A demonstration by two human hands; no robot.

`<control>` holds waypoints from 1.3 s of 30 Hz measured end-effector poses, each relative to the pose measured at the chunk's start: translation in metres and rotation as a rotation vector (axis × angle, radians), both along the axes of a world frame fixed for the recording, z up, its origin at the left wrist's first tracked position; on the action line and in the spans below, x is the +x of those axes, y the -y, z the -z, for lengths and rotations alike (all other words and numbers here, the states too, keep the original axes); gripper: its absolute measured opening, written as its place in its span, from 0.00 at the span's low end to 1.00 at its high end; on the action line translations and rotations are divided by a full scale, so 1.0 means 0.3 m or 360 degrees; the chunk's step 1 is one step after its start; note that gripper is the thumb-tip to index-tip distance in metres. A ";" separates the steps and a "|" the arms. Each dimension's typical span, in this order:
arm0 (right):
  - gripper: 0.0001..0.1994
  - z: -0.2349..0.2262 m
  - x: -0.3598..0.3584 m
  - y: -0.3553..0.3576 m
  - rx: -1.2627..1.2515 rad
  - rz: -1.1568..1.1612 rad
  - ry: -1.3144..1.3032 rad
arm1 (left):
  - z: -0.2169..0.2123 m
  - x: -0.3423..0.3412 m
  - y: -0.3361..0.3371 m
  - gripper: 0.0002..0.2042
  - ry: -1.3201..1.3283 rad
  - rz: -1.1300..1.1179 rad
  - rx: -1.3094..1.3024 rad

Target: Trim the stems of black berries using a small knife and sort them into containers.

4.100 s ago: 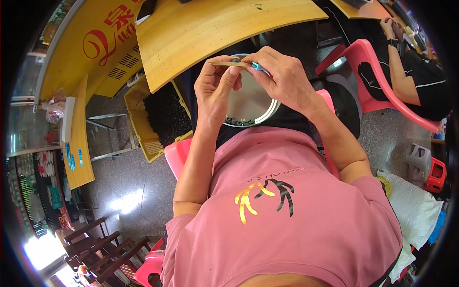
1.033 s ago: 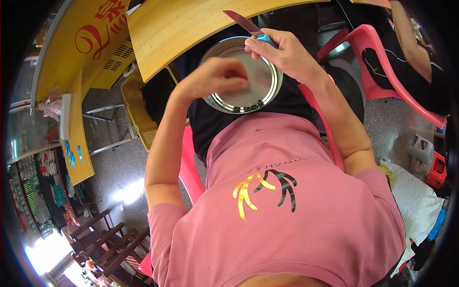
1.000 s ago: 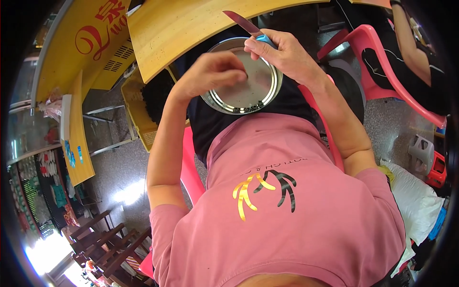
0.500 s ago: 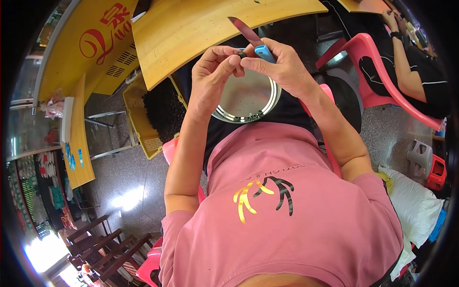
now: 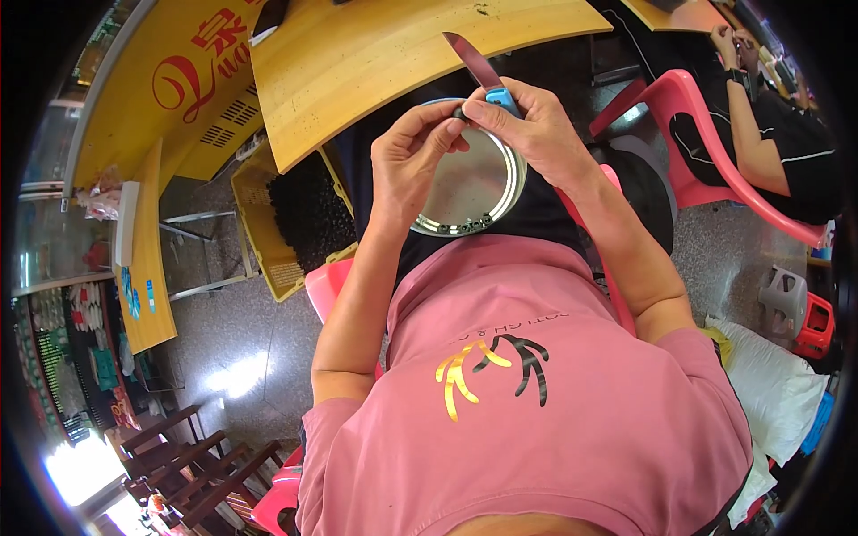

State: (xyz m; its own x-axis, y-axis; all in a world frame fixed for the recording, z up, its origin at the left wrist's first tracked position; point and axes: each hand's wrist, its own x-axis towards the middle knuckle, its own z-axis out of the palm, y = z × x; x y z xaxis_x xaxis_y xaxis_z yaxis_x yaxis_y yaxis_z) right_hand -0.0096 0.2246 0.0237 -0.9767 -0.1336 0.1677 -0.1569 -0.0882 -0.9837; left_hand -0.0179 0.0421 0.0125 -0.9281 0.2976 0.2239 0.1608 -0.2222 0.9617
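Red writing (image 5: 183, 87) on yellow panel (image 5: 116, 121), left of my hands. My right hand (image 5: 534, 125) grips knife (image 5: 483, 73), tip pointing away and leftward, crossing table (image 5: 375, 80) edge in view. My left hand (image 5: 402, 161) pinches dark bit (image 5: 459, 113) by right thumb. Bowl (image 5: 513, 192) below, gap between wrists.

Yellow tabletop (image 5: 384, 71), pink plastic chair (image 5: 690, 98), glossy speckled grey floor (image 5: 206, 326).

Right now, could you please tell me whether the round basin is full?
Not full: the basin shows mostly bare bottom, with small dark pieces along its near edge.
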 end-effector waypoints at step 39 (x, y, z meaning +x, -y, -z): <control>0.09 0.005 0.007 0.016 0.1208 0.0492 -0.1162 | -0.010 0.029 0.017 0.10 0.0008 -0.0199 0.0057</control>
